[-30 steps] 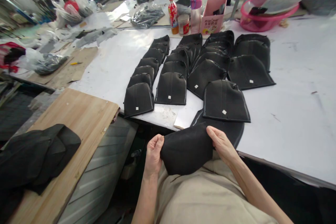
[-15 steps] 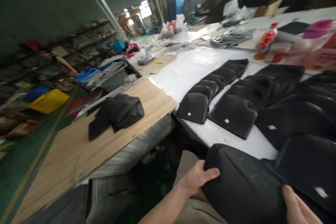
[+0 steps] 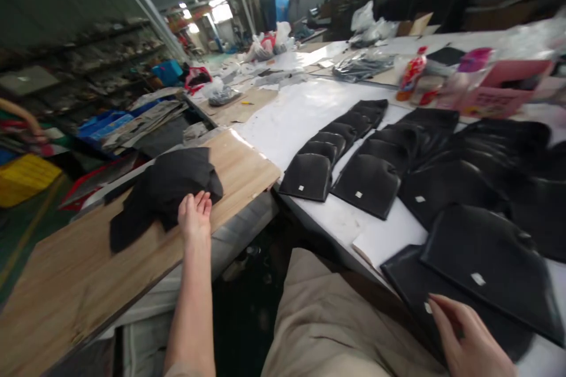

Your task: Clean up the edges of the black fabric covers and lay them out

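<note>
My left hand [image 3: 194,212] reaches over a wooden board, its fingers curled on the near edge of a crumpled black fabric piece [image 3: 163,188]. My right hand [image 3: 473,339] is at the lower right, thumb and forefinger tips together over a flat black piece [image 3: 404,268]. A small white label [image 3: 428,307] shows right by those fingertips; whether they hold anything is unclear. Another black piece [image 3: 490,253] with a white label overlaps the one under my right hand.
Several rows of black pieces [image 3: 309,177] with white labels lie overlapped on the white table [image 3: 292,106]. The wooden board [image 3: 239,159] adjoins it at left, with a dark gap between. A pink basket [image 3: 508,88] and a red bottle [image 3: 411,73] stand behind. Another person's arm [image 3: 22,115] shows at far left.
My left hand has left the black piece it held and moved left to the fabric on the board. That piece now lies on the table by my right hand. The view has turned right.
</note>
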`<move>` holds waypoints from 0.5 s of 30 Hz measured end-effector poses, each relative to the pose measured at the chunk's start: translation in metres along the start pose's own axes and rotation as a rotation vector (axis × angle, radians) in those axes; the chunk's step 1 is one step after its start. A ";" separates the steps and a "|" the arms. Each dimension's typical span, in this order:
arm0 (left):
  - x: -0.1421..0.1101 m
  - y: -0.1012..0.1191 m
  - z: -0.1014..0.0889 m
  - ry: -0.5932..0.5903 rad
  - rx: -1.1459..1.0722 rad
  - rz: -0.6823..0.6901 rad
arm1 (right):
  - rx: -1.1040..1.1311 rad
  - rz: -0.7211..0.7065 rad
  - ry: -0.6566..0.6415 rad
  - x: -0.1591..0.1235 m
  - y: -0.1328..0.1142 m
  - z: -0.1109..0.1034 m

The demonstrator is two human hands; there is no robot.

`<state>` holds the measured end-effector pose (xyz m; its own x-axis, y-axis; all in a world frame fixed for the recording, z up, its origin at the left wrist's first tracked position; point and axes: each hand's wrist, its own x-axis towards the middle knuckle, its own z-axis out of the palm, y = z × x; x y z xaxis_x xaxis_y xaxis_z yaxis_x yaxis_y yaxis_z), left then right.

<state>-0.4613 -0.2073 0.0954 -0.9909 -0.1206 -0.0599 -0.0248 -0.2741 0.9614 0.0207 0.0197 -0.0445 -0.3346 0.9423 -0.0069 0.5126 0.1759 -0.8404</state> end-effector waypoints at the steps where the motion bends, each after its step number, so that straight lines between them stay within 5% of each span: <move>1: -0.005 -0.014 -0.005 -0.021 0.042 -0.038 | -0.100 -0.072 0.039 -0.007 -0.012 -0.001; 4: -0.050 -0.073 -0.010 -0.204 0.210 -0.136 | -0.309 -0.240 0.011 -0.022 -0.032 0.001; 8: -0.156 -0.137 0.007 -0.579 0.308 -0.324 | -0.530 -0.297 -0.034 -0.037 -0.022 0.001; 11: -0.233 -0.152 0.029 -1.032 0.388 -0.463 | -0.518 -0.261 0.046 -0.045 -0.014 -0.005; 15: -0.292 -0.148 0.052 -1.387 0.392 -0.668 | -0.313 -0.211 0.132 -0.045 -0.019 -0.019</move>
<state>-0.1754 -0.0821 -0.0154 -0.1294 0.9022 -0.4114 -0.3005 0.3597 0.8834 0.0408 -0.0208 -0.0179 -0.3643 0.9012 0.2348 0.6668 0.4284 -0.6098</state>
